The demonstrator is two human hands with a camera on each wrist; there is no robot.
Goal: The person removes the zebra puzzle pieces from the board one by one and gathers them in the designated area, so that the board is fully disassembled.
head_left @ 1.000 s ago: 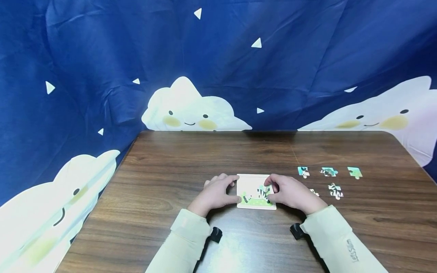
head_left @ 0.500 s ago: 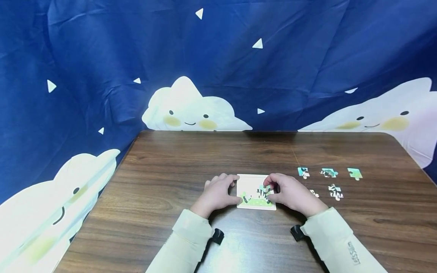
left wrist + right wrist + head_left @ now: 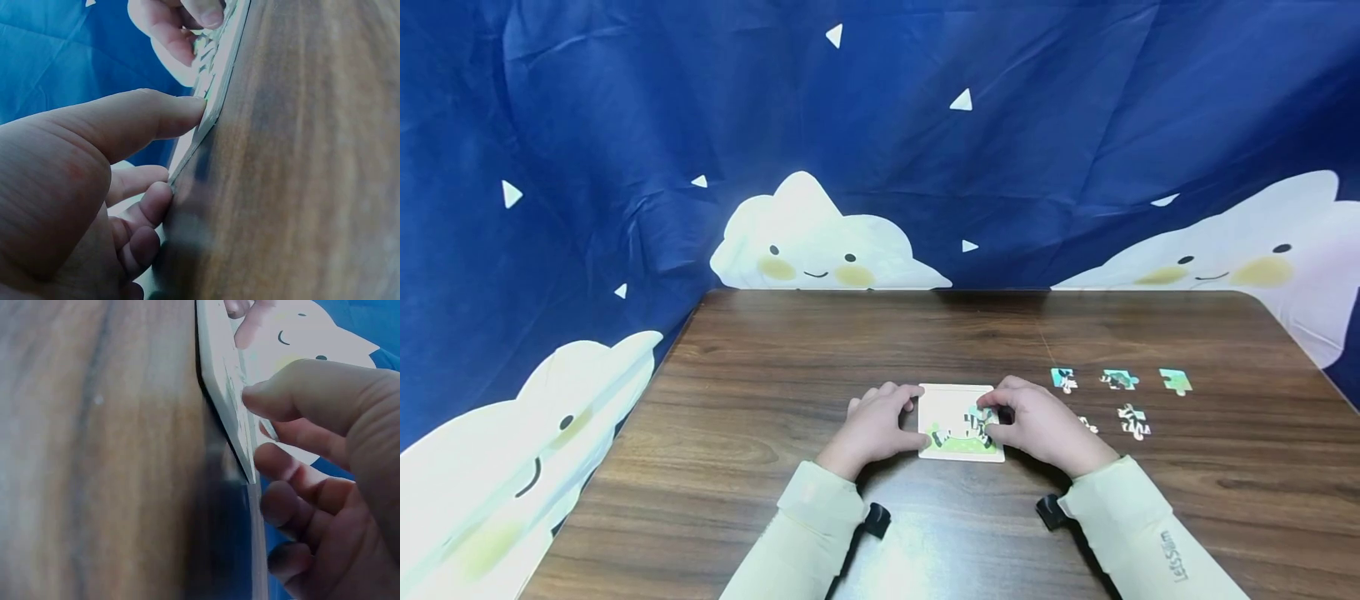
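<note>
Brown table [image 3: 775,375], head view: the left hand [image 3: 874,425], thumb and forefinger spread, touches the left edge of a puzzle board [image 3: 938,405]; the right hand [image 3: 1041,423] pinches its zebra piece [image 3: 977,421]; loose pieces [image 3: 1120,380] lie right of the board. Left wrist: straight thumb on the board's border. Right wrist: thumb touching the board.

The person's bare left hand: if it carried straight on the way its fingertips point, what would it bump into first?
Most likely the white rectangular puzzle tray: the thumb and index finger of the left hand seem to touch its left side. Depth is unclear, so they might slide over it instead.
</note>
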